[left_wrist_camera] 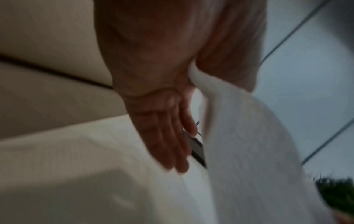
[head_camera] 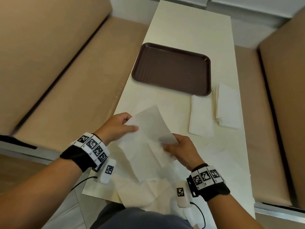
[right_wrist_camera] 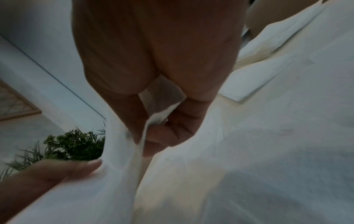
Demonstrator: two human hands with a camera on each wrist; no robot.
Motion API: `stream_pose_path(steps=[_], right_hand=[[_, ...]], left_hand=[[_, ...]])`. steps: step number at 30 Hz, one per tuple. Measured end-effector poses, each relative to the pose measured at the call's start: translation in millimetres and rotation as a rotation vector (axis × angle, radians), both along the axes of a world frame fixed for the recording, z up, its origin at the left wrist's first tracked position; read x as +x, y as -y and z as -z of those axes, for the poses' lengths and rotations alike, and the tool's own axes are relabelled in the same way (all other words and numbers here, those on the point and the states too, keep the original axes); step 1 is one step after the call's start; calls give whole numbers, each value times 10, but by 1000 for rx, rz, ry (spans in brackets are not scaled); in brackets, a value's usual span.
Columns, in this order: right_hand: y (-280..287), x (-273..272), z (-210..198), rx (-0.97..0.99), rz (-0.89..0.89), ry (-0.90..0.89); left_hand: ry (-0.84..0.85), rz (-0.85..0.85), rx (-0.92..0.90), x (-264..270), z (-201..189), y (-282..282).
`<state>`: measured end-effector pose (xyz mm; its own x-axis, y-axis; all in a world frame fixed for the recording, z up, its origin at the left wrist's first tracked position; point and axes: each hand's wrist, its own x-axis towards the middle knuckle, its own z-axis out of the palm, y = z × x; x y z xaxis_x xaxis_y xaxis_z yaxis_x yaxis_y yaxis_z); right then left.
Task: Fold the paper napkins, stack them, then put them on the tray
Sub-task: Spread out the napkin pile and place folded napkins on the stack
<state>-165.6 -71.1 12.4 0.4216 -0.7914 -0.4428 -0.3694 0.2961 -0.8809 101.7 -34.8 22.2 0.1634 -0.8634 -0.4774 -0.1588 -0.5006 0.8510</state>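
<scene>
Both hands hold one unfolded white paper napkin up above the near part of the cream table. My left hand pinches its left upper corner between thumb and fingers; in the left wrist view the napkin hangs from that pinch. My right hand pinches the right edge, seen in the right wrist view as the napkin caught between thumb and fingers. A dark brown tray lies bare further up the table. Folded napkins and a small stack lie to the tray's near right.
More unfolded napkins lie spread on the table's near end under my hands. Tan upholstered benches run along both sides of the table. A cable trails from my left wrist band. A green plant shows in the right wrist view.
</scene>
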Motion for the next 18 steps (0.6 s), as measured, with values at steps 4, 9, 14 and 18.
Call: stream_pose_path(steps=[4, 9, 14, 18], right_hand=[[114, -67, -45, 12, -67, -21], [222, -173, -29, 127, 50, 122], [144, -321, 42, 384, 269, 397], [-6, -322, 53, 353, 224, 459]], left_hand=[[-93, 208, 51, -9, -27, 12], [-199, 115, 32, -136, -68, 61], [-216, -66, 24, -72, 31, 78], [-254, -158, 9, -126, 29, 80]])
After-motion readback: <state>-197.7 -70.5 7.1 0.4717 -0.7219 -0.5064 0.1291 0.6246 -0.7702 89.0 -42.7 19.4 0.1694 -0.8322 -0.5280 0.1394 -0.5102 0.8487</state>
